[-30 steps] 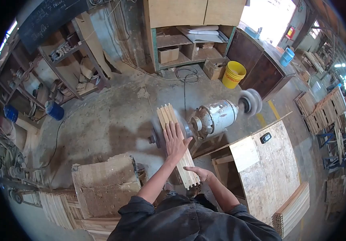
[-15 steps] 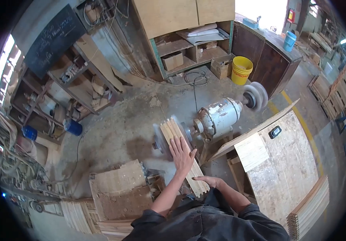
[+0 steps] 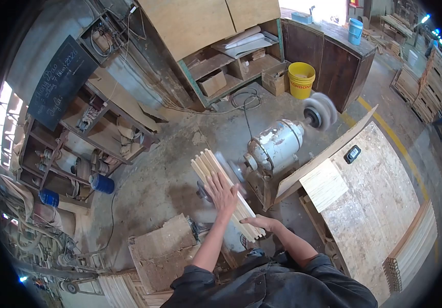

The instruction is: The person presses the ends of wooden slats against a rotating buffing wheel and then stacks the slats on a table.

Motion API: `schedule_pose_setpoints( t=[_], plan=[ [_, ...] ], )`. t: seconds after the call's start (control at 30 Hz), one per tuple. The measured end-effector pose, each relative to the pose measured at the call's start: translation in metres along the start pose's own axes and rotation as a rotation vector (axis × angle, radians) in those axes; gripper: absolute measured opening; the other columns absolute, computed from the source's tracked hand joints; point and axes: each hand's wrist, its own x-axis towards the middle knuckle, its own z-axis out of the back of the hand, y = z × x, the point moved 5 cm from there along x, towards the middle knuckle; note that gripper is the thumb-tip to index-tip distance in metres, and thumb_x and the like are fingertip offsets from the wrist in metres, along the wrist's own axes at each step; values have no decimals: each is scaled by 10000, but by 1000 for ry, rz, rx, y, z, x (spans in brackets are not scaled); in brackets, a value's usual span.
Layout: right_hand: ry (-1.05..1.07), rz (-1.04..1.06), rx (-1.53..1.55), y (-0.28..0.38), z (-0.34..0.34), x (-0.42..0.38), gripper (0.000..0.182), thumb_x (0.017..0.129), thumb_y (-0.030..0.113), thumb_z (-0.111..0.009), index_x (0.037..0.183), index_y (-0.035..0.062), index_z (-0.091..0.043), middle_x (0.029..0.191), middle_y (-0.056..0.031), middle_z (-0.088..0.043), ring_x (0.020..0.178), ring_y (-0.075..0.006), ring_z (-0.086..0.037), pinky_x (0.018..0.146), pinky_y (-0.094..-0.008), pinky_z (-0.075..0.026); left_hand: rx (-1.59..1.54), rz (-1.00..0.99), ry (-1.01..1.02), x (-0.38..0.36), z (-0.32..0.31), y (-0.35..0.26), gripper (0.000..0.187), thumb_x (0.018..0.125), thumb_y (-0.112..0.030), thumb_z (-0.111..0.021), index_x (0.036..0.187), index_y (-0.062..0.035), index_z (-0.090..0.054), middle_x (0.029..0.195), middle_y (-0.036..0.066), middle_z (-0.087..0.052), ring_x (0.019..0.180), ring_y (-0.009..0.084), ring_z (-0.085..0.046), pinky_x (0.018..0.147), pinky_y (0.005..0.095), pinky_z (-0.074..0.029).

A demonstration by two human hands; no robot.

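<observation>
My left hand lies on top of a bundle of pale wooden strips, its fingers stretched along the wood. At the bundle's near end, my right hand grips the edge, with the thumb on top and the other fingers hidden beneath. The strips lie side by side and slant away from my body. Their far part overlaps a blurred spinning wheel on the left shaft of a worn grey-white motor. A second blurred wheel turns on the motor's right side.
At right, a worn board table carries a small dark device, a pale sheet and stacked strips. A cardboard-covered stand is at lower left. Behind the motor are a yellow bucket and a cable.
The bundle and both hands have shifted slightly left in view, and the strips look more tilted. The head view has turned a little. Both wheels remain blurred.
</observation>
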Motion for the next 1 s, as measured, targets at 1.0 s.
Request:
schedule_pose_setpoints(
  t=[1.0],
  plan=[
    [287, -118, 298, 13, 5, -6, 684, 924, 486, -636, 1384, -14, -560, 1164, -177, -709, 1020, -248, -705, 899, -400, -563, -83, 34, -49, 11, 11, -7, 859, 986, -545, -500, 1566, 31, -235, 1621, 288, -190, 1518, 446, -126, 1210, 618, -95]
  ],
)
